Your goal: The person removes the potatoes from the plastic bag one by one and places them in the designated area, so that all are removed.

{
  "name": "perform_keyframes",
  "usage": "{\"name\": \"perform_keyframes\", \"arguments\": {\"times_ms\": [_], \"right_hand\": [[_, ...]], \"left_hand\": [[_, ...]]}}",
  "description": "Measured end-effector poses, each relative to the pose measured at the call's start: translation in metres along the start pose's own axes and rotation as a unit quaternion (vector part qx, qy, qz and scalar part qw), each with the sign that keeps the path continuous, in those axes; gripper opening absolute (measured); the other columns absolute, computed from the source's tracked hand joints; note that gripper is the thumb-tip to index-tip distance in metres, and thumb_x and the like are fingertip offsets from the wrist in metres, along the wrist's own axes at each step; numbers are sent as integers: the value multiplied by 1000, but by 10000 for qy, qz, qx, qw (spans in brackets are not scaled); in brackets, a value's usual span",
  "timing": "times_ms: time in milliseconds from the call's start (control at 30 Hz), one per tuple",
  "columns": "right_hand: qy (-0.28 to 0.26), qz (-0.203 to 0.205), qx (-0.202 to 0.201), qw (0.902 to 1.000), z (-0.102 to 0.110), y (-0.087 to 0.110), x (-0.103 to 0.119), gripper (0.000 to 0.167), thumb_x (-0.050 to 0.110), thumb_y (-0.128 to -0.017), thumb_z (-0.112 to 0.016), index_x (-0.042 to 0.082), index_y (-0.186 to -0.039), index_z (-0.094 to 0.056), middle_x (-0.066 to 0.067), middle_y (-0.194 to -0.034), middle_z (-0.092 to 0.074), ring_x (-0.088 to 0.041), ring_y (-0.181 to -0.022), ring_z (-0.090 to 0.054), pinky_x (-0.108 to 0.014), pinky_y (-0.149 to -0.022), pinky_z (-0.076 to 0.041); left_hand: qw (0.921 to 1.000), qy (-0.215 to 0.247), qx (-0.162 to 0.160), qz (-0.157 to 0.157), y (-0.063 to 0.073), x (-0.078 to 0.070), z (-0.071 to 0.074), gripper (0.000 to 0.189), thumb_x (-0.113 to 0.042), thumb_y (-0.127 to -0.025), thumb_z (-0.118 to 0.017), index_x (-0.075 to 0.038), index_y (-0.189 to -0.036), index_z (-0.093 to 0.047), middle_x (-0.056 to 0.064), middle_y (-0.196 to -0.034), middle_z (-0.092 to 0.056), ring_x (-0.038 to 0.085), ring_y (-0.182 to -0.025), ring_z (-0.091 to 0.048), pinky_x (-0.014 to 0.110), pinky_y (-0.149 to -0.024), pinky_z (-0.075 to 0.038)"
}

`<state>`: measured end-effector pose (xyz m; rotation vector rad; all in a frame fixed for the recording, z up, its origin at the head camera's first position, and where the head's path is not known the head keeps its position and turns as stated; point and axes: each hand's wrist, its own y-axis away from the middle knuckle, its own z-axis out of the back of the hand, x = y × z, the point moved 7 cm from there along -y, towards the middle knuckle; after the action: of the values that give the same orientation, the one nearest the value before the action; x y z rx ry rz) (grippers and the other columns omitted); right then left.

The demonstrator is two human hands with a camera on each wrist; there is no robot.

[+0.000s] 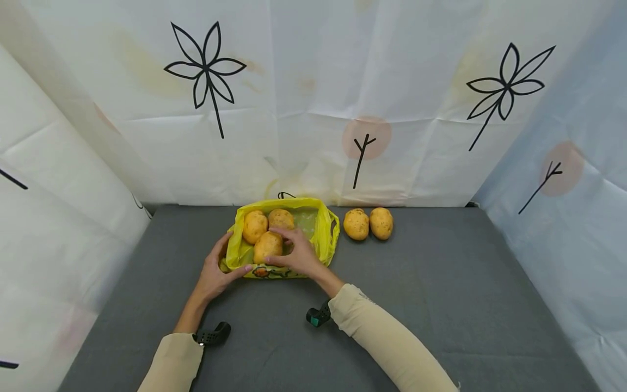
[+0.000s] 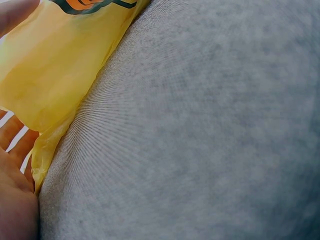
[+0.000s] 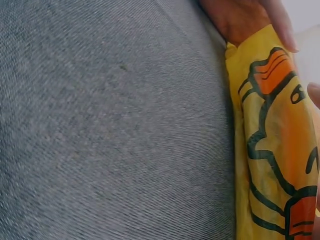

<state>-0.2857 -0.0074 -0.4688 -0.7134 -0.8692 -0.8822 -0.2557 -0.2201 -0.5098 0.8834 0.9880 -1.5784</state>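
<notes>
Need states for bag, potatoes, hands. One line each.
Yellow plastic bag: mouth open, three potatoes inside
Front potato: in bag, unpeeled, pinched by right hand
Back-left potato: in bag, unpeeled
Back-right potato: in bag, unpeeled
Two loose potatoes: unpeeled, side by side outside bag
Left hand: holding bag's left side
Right hand: over bag's front edge, thumb and fingers on front potato

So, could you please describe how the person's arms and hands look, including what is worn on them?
The left hand and right hand wear no gloves. The arms have a long beige fabric left sleeve and a matching right sleeve. Near the cuffs sit a black perforated left wrist strap and a black right wrist strap, with a small teal patch.
</notes>
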Motion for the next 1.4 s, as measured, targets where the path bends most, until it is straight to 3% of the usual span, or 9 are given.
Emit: {"name": "perform_keyframes", "arguments": {"times_ms": [267,600,800,1000,1200,1400], "right_hand": [[147,-500,169,9985,-7,4,-6,72,25,-86,-84,14,-150,-52,-17,-132,-46,-29,-108,-56,-38,-87,-50],[175,-410,273,9986,-10,3,-9,75,25,-87,-83,14,-152,-48,-15,-135,-49,-25,-107,-55,-37,-88,-50],[-62,-111,279,9995,-8,2,-3,75,19,-87,-83,8,-152,-46,-14,-145,-48,-27,-111,-58,-36,-88,-52],[-585,-38,89,9982,5,4,6,76,14,-87,-83,9,-153,-45,-15,-146,-45,-33,-114,-60,-41,-91,-54],[-739,95,-92,9972,24,8,17,76,11,-87,-82,11,-154,-44,-17,-149,-42,-39,-115,-57,-50,-94,-51],[-820,41,-148,9965,44,15,21,77,10,-87,-81,11,-155,-43,-17,-149,-39,-39,-117,-55,-51,-95,-50]], "left_hand": [[10000,27,10,-35,1,0,-1,96,-14,-86,-80,-13,-162,-22,18,-156,-38,29,-130,-46,19,-96,-37],[10000,-68,27,40,0,-2,-2,98,-12,-85,-80,-11,-163,-21,20,-156,-37,31,-131,-45,20,-96,-37],[9999,-10,86,65,5,-28,-1,93,-9,-86,-78,1,-160,-22,28,-154,-36,37,-129,-46,18,-93,-38],[9999,-88,71,16,9,-43,1,91,-9,-87,-78,3,-159,-23,29,-151,-39,35,-125,-47,18,-92,-38],[9999,-49,62,62,8,-42,1,92,-7,-86,-78,2,-159,-23,27,-151,-40,30,-124,-46,16,-92,-37],[10000,-46,52,66,8,-43,1,92,-6,-86,-78,2,-159,-23,28,-151,-39,32,-125,-46,16,-91,-38]]}}
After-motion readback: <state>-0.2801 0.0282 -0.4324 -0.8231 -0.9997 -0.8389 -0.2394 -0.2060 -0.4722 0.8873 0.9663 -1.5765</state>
